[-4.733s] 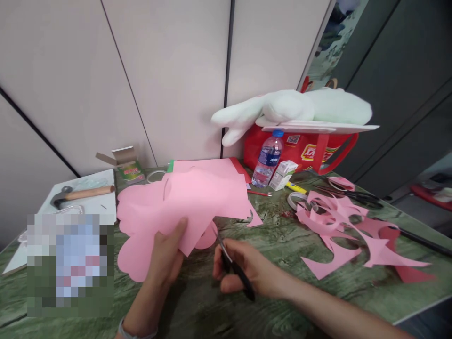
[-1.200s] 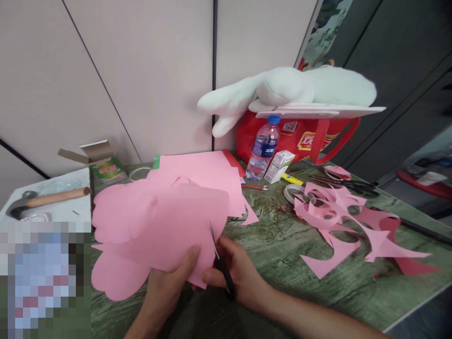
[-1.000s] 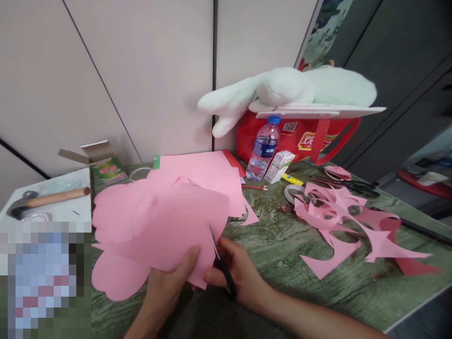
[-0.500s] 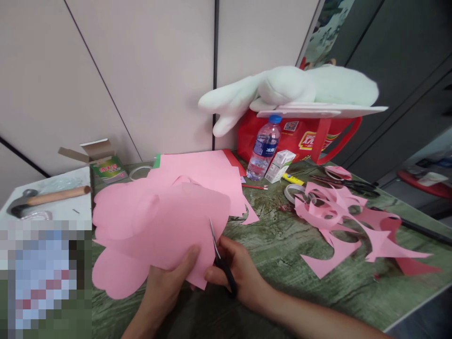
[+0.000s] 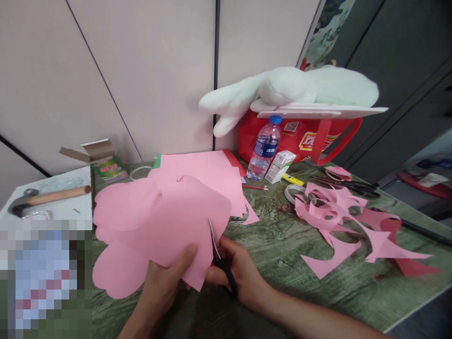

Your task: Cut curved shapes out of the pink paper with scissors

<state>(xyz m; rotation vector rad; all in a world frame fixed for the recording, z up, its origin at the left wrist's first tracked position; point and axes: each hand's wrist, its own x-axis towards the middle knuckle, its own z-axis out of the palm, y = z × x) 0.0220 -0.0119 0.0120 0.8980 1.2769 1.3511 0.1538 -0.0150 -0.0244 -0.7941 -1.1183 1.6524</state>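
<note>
My left hand (image 5: 169,278) grips the lower edge of a pink paper sheet (image 5: 176,226), thumb on top and the other fingers hidden beneath it. In my right hand (image 5: 236,266) is a pair of scissors (image 5: 219,261) with black handles, its blades lying across the right part of that sheet. The edge being cut is curved. Scalloped pink paper cutouts (image 5: 120,270) lie at the left, partly under the held sheet. Behind it rests a stack of pink paper (image 5: 205,165) with green and red sheets at its edges.
Curled pink scraps (image 5: 332,221) spread over the right of the green table (image 5: 275,268). A water bottle (image 5: 264,148), a small carton (image 5: 280,167) and a red bag (image 5: 300,136) topped by a white plush toy (image 5: 289,87) stand behind. A hammer (image 5: 52,197) lies at left.
The held sheet has turned slightly, its lower corner shifting left and down. The scissors and my right hand are nearly where they were.
</note>
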